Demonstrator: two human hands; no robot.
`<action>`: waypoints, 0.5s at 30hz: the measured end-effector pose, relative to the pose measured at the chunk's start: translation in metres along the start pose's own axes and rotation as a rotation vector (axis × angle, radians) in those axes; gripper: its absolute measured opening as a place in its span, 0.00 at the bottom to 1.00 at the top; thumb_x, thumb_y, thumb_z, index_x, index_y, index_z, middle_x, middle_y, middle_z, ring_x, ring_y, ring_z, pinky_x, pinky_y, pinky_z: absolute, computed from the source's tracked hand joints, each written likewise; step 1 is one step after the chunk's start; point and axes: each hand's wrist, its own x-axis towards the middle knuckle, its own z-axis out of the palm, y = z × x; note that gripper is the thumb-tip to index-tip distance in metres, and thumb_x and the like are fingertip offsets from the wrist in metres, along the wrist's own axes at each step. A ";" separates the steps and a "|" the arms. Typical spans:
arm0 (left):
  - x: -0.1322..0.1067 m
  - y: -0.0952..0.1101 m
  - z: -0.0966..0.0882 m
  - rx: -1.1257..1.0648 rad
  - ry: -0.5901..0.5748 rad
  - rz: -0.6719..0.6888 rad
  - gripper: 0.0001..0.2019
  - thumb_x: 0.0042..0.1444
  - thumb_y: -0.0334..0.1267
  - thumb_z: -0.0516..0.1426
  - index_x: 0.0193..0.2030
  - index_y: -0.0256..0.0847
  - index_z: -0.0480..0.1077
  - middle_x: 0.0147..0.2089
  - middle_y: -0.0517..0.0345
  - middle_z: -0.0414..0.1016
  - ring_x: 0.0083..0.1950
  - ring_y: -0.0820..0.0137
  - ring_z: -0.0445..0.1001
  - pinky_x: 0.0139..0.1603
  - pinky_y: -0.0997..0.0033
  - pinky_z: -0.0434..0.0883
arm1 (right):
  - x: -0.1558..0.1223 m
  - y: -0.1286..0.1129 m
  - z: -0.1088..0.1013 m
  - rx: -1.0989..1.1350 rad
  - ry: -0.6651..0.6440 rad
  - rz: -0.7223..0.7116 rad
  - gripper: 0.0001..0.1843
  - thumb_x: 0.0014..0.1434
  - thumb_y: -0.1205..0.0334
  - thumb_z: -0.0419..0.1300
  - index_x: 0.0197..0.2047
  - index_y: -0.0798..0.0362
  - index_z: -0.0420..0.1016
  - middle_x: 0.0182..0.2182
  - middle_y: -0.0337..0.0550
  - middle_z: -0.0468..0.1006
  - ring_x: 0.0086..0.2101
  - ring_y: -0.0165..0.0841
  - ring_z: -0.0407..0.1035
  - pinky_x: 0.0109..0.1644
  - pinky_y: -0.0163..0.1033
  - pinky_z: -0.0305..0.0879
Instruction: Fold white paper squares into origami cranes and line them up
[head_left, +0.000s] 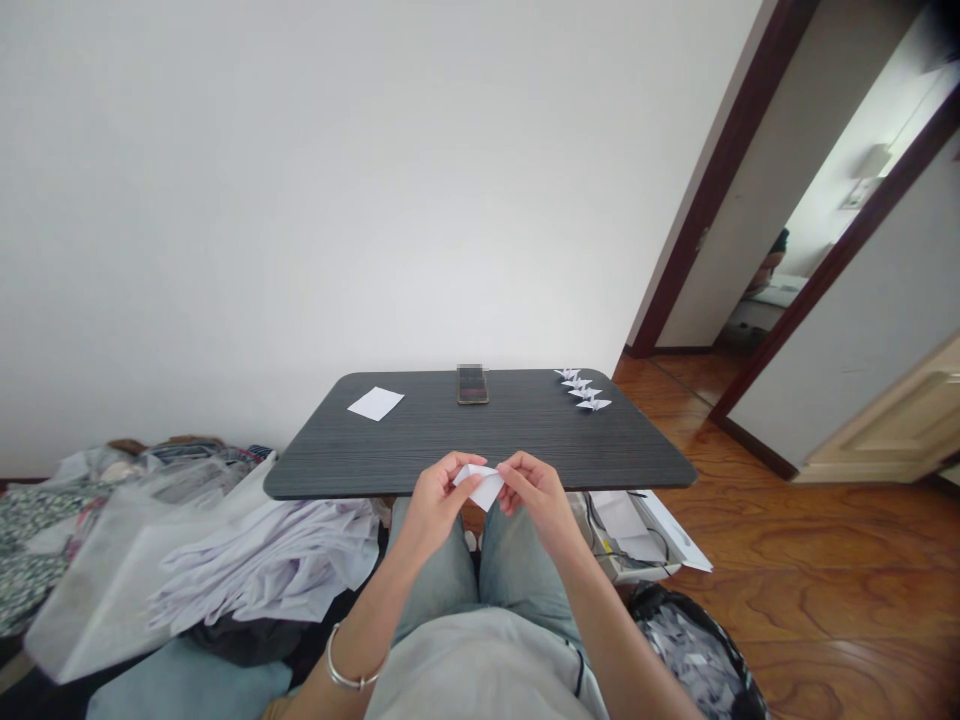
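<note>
A small folded piece of white paper is held between my two hands, just off the near edge of the dark table. My left hand grips its left side, with the thumb on the front. At the upper right corner, my right hand pinches the paper between thumb and fingers. Several folded white paper cranes stand in a row at the table's back right. A white paper sheet lies flat at the back left.
A phone lies at the table's back middle, by the white wall. Left of my legs are piled clothes and clear plastic. To the right are a box with papers and cables and a black-lined bin with paper scraps.
</note>
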 end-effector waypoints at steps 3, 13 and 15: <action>0.000 0.001 -0.001 0.039 0.012 0.014 0.11 0.51 0.40 0.57 0.40 0.36 0.71 0.30 0.56 0.74 0.30 0.70 0.69 0.32 0.74 0.63 | 0.000 -0.001 -0.002 0.035 -0.022 0.050 0.16 0.47 0.51 0.65 0.23 0.54 0.67 0.15 0.35 0.73 0.14 0.24 0.64 0.16 0.26 0.60; -0.001 0.003 -0.002 0.042 0.014 0.018 0.11 0.52 0.40 0.57 0.39 0.37 0.71 0.28 0.59 0.73 0.28 0.71 0.68 0.31 0.74 0.62 | -0.001 -0.004 -0.005 0.074 -0.092 0.100 0.14 0.46 0.54 0.66 0.22 0.56 0.70 0.17 0.38 0.76 0.15 0.24 0.68 0.18 0.26 0.64; -0.001 0.003 -0.002 0.018 -0.001 0.006 0.12 0.52 0.41 0.57 0.40 0.37 0.71 0.29 0.58 0.74 0.28 0.71 0.68 0.31 0.74 0.62 | 0.000 -0.003 -0.007 0.081 -0.103 0.105 0.14 0.45 0.54 0.67 0.23 0.56 0.71 0.17 0.38 0.76 0.15 0.24 0.68 0.19 0.26 0.65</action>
